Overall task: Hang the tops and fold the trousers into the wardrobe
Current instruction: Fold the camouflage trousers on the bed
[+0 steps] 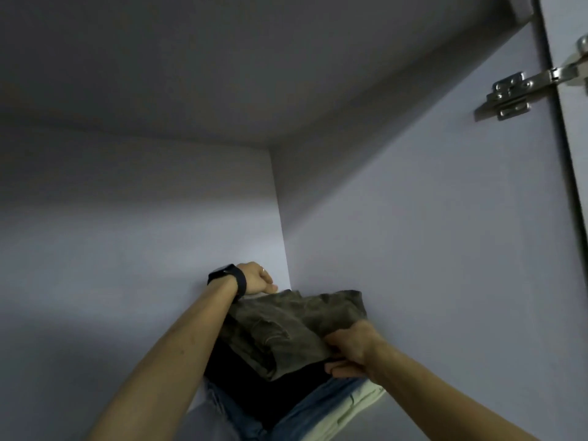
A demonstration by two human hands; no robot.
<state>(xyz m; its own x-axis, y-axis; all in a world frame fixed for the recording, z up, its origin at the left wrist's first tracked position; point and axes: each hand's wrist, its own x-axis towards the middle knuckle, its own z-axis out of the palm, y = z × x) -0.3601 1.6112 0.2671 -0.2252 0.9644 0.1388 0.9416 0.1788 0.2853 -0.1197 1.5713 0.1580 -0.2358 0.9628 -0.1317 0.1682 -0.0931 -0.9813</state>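
Wardrobe (413, 249): you're looking up into a plain pale grey compartment with a back panel, a right side wall and a top panel. It's pretty dim in there.
Pile: a stack of folded clothes is tucked into the back right corner. What it sits on is mostly covered.
Olive trousers (296, 329): folded, faded olive-brown, seams showing, lying on top of the pile and tilted a bit.
Black garment (254, 383): folded, right under the olive pair.
Jeans (305, 412): blue denim, under the black layer.
Pale garment (353, 409): cream-green fabric, peeking out at the pile's right edge beside the jeans.
Right hand (353, 351): your thumb's on top and your fingers are curled underneath, pinching the near edge of the olive trousers.
Left hand (256, 278): it's at the far edge of the olive trousers with the fingers bent down behind the fabric. Can't tell if it's actually holding anything.
Hinge (509, 93): silver metal, up on the right wall by the door edge.
Watch band (232, 276): black, on your left wrist.
Ring (263, 268): on a left-hand finger.
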